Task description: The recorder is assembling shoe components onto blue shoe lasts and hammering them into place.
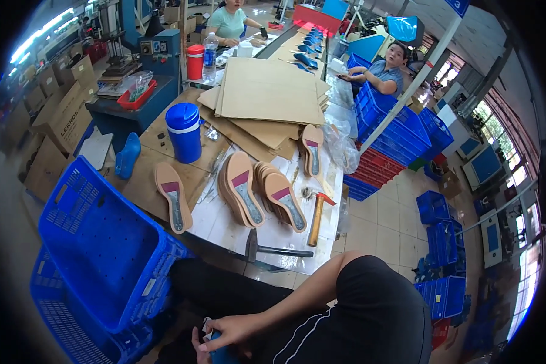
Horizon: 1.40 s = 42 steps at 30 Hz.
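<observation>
Low at the bottom edge, my right hand (235, 330) is closed on a blue object (224, 355), mostly cut off by the picture's edge. Fingers of my left hand (196, 344) show against its other side, and a small whitish piece (207, 327) pokes out between the hands. On the table ahead stand stacks of tan insoles (239, 185) with purple patches and grey strips. One insole (173, 197) lies apart to the left. A dark hammer (280, 250) rests near the table's front edge, beside a wooden-handled hammer (317, 219) with a red-edged head.
Blue plastic crates (103, 242) stand at my left, against the table. Cardboard sheets (270, 91), a blue jug (184, 133) and a blue shoe last (127, 156) lie farther back. More crates (394, 130) are stacked at the right. Two co-workers (385, 73) (232, 24) sit beyond.
</observation>
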Available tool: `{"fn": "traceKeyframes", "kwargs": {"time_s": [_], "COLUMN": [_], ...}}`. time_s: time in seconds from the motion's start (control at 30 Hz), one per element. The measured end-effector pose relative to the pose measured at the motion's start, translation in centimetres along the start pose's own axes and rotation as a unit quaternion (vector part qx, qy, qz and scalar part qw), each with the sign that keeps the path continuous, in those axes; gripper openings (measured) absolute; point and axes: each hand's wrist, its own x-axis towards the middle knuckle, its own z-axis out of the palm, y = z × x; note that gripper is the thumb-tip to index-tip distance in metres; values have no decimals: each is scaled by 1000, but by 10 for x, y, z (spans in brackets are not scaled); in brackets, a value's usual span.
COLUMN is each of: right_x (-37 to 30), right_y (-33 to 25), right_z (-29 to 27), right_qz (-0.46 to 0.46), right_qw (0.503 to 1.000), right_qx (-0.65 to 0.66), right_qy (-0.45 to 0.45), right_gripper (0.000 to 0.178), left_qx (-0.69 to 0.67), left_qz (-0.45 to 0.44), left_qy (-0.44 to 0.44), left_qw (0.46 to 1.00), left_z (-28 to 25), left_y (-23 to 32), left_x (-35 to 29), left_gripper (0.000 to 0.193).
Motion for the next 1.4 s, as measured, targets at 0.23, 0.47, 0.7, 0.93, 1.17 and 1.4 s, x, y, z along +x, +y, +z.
{"fn": "traceKeyframes", "kwargs": {"time_s": [0.23,0.47,0.7,0.93,1.17,1.4], "right_x": [23,11,16,13,55,66], "right_y": [13,-23,-5,-2,59,64], "right_z": [-12,-18,-15,-22,-12,-14], "right_qz": [9,64,-1,-369,-243,-231], "right_qw": [1000,993,976,740,969,970], "right_qx": [-16,-63,-217,-532,-48,-54], "right_qy": [-17,-71,10,183,22,58], "right_gripper": [118,112,105,71,61,59], "left_qx": [-32,-61,-82,325,408,356], "left_qz": [-15,-24,44,207,156,165], "left_qy": [-32,-35,15,186,338,389], "left_qw": [999,997,996,904,834,834], "left_z": [19,23,-9,7,40,70], "left_y": [-8,-20,-63,-19,-26,-48], "left_x": [-2,-16,-68,-85,-82,-88], "left_gripper": [70,74,91,41,50,51]}}
